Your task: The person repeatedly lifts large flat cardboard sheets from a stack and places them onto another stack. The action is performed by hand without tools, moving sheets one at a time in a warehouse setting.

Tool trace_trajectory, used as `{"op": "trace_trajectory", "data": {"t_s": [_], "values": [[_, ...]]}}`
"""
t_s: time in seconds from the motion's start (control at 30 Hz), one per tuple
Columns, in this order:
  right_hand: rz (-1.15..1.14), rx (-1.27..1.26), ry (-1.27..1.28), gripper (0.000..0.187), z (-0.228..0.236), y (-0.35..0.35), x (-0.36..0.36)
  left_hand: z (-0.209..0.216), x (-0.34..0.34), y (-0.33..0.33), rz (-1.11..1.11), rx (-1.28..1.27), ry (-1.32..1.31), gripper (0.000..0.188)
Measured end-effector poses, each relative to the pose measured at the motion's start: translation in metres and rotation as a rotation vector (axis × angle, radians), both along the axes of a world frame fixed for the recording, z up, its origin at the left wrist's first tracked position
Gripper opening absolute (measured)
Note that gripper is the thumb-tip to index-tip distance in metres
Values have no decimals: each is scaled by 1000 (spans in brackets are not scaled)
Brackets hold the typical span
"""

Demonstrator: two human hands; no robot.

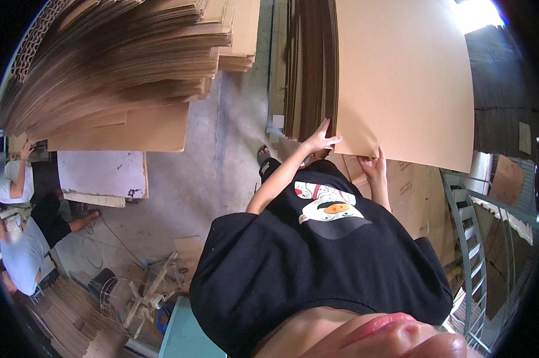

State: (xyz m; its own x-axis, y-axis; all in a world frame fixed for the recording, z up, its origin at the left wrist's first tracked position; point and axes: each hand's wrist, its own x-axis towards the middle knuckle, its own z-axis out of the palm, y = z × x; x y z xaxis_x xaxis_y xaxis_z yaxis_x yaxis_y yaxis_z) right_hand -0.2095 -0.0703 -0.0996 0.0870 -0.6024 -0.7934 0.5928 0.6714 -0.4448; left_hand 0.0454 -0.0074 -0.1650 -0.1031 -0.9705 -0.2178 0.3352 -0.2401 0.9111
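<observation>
A tall stack of cardboard sheets (308,71) stands in front of me, its dark layered edges facing left. The large brown top cardboard sheet (406,77) lies over it, with a slight bend at its near edge. My right hand (375,169) pinches that near edge, the thumb and fingers closed on it. My left hand (321,142) rests at the stack's near left corner, with thumb and index finger spread apart against the edges. Its other fingers are partly hidden.
Another high pile of cardboard (132,65) leans at the upper left. Two co-workers (25,250) are at the far left. A metal ladder (469,238) stands at the right, a wire-caged fan (117,298) at the lower left. A light green surface (186,331) is close beside me.
</observation>
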Motion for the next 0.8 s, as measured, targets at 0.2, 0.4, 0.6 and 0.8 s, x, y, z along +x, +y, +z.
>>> {"op": "trace_trajectory", "data": {"t_s": [0.2, 0.4, 0.6, 0.8], "values": [[-5, -33, -58, 63, -3, 4, 9, -3, -7, 1, -55, 152, 313, 111], [-38, -75, -67, 65, 1, 10, 13, 25, -5, 2, 90, -85, -79, 87], [-54, -11, -19, 65, -1, 9, 5, 43, -6, 0, 153, 12, -166, 67], [-10, -109, 47, 62, 0, -4, -28, 20, -30, -28, 665, -182, -594, 55]]}}
